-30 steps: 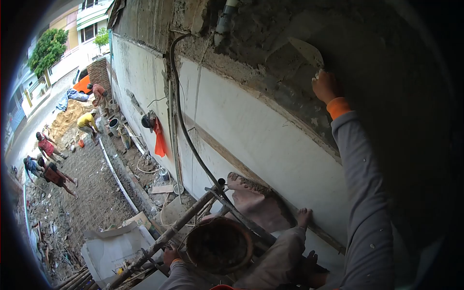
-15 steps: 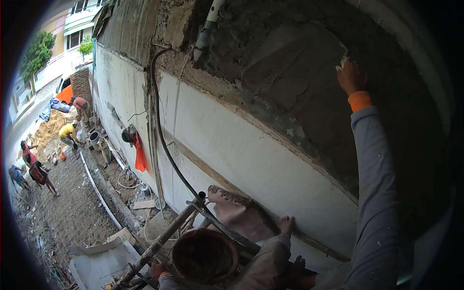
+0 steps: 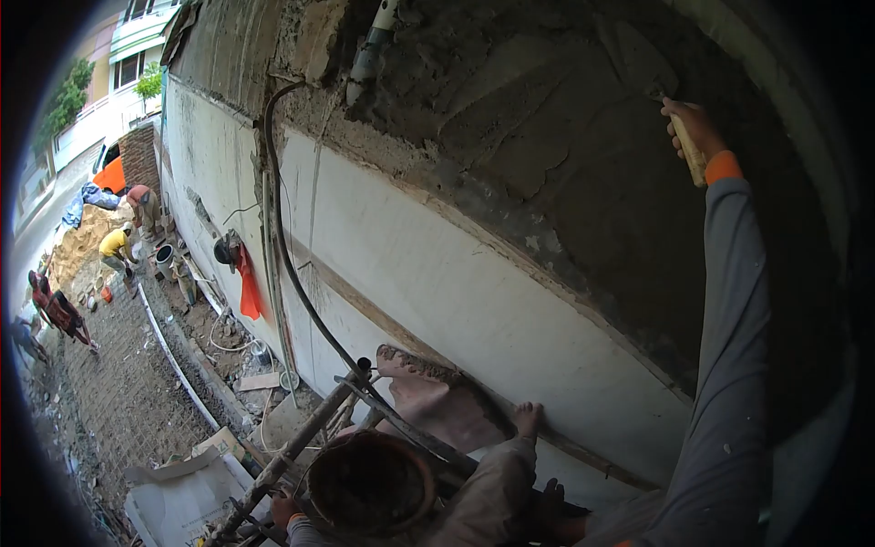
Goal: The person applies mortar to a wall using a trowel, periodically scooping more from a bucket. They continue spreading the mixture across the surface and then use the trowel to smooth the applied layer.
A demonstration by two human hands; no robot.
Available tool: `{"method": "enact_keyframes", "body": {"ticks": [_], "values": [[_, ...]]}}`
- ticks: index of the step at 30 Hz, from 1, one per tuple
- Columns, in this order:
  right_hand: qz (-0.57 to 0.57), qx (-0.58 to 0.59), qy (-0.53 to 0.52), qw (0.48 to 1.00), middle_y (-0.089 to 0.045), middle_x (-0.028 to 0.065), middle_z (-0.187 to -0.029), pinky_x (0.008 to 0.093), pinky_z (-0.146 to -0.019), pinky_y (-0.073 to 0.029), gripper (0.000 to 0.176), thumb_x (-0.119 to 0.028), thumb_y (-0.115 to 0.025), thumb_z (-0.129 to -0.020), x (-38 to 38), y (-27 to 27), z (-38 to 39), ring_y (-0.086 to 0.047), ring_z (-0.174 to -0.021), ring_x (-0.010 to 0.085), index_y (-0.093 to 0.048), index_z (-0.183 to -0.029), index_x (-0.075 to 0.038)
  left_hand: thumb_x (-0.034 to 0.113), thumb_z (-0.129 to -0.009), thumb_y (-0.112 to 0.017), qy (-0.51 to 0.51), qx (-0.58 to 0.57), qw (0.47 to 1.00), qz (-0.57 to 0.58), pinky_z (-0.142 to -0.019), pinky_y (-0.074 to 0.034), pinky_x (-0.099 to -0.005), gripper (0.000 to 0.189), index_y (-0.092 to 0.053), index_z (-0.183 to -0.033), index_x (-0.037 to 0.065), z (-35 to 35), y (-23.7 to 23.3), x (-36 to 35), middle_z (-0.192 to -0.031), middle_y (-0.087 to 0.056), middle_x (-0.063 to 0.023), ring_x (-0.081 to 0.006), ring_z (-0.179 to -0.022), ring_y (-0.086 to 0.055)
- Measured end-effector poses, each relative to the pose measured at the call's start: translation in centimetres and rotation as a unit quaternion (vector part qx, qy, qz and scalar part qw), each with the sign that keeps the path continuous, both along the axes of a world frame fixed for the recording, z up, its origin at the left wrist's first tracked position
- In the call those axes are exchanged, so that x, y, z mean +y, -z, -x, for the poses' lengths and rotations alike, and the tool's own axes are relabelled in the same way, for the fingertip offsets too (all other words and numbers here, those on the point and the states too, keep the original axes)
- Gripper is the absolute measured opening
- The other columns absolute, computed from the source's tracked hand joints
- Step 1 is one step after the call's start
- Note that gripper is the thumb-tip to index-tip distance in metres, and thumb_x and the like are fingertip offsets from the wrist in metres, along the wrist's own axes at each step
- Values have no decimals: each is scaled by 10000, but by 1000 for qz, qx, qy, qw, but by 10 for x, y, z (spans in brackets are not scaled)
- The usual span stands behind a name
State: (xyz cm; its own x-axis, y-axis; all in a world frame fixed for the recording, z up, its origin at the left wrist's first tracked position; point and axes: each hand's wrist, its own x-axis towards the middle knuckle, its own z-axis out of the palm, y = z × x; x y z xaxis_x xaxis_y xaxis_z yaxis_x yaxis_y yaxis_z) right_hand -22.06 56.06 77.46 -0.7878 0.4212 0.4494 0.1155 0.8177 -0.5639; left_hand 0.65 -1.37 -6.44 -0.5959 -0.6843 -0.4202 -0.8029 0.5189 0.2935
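My right hand (image 3: 694, 129) is closed around the wooden handle of a trowel (image 3: 645, 56), high on the right. The trowel's flat blade lies against the dark wet mortar (image 3: 510, 118) on the upper wall. Low in the view, my left hand (image 3: 284, 507) is closed at the scaffold pole (image 3: 296, 448), beside a round bucket (image 3: 428, 497) holding dark mortar. Its fingers are partly hidden. My bare foot (image 3: 529, 419) rests on a ledge along the white wall.
A grey pipe (image 3: 366, 68) sticks out of the mortared wall. A black hose (image 3: 305, 287) hangs down to the scaffold. An orange cloth (image 3: 249, 287) hangs on the white wall (image 3: 410, 264). Several people, including one in a yellow shirt (image 3: 114, 243), are on the ground far below, near a sand pile (image 3: 82, 239).
My right hand has moved a little to the right and turned, so the trowel's blade and handle now show. My left hand stays low by the bucket. The view has shifted slightly.
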Motion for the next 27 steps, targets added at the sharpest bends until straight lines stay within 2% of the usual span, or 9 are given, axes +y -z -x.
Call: {"method": "enact_keyframes", "body": {"ticks": [8,11,13,16,17,20,23,26,27], "values": [[45,53,29,997,-497,-2,-698,257,-457,-421,461,-496,-616,-846,35,8,-68,-488,-520,86,-564,-1042,-82,543,-874,-477,10,-32,999,11,-824,-491,-502,551,-685,-967,41,2,-15,5,-965,-678,-202,-395,-947,-638],[38,106,66,991,-499,1,-666,259,-418,-426,415,-463,-636,-851,35,35,-100,-492,-476,88,-573,-989,-76,557,-858,-484,1,-35,999,18,-820,-494,-501,569,-689,-945,33,5,-45,14,-945,-682,-203,-382,-947,-643],[-5,124,99,987,-487,-11,-647,262,-415,-411,351,-411,-637,-869,31,67,-127,-489,-462,87,-578,-929,-70,522,-882,-478,6,-51,999,-4,-821,-497,-493,533,-667,-1023,45,6,-44,12,-1013,-671,-209,-364,-946,-652],[-189,119,89,971,-491,54,-621,331,-501,-447,318,-353,-655,-865,53,131,-170,-561,-542,167,-585,-862,-42,459,-886,-481,70,-14,997,3,-822,-490,-480,457,-638,-1049,62,28,-57,35,-1020,-642,-198,-351,-932,-639],[-279,128,76,949,-508,85,-622,359,-543,-463,313,-341,-670,-853,68,157,-185,-592,-576,219,-589,-853,-39,436,-882,-484,109,23,994,6,-822,-485,-476,426,-628,-1042,68,39,-67,66,-1006,-630,-191,-349,-925,-629],[-340,75,126,929,-593,138,-779,428,-656,-488,266,-302,-720,-786,42,224,-235,-618,-753,348,-621,-872,-71,367,-871,-494,277,223,933,-49,-822,-470,-463,337,-601,-1022,85,66,-97,244,-966,-594,-170,-343,-905,-602],[-376,-41,193,905,-619,126,-973,473,-754,-492,261,-267,-747,-730,41,283,-283,-615,-874,357,-657,-898,-89,298,-860,-503,412,497,751,-140,-822,-456,-451,251,-573,-1003,103,52,-108,566,-926,-559,-150,-337,-884,-574],[-364,-201,178,892,-611,133,-1055,471,-806,-491,299,-247,-736,-722,71,316,-317,-612,-921,360,-663,-953,-72,229,-849,-513,426,574,687,-132,-822,-441,-438,175,-546,-983,120,45,-87,662,-886,-523,-129,-331,-864,-546],[-402,-175,191,878,-607,141,-1071,466,-817,-491,318,-240,-730,-722,88,327,-326,-611,-931,361,-660,-977,-63,206,-845,-516,426,583,680,-125,-822,-437,-434,155,-537,-977,126,43,-76,670,-873,-511,-122,-329,-857,-537]]}}
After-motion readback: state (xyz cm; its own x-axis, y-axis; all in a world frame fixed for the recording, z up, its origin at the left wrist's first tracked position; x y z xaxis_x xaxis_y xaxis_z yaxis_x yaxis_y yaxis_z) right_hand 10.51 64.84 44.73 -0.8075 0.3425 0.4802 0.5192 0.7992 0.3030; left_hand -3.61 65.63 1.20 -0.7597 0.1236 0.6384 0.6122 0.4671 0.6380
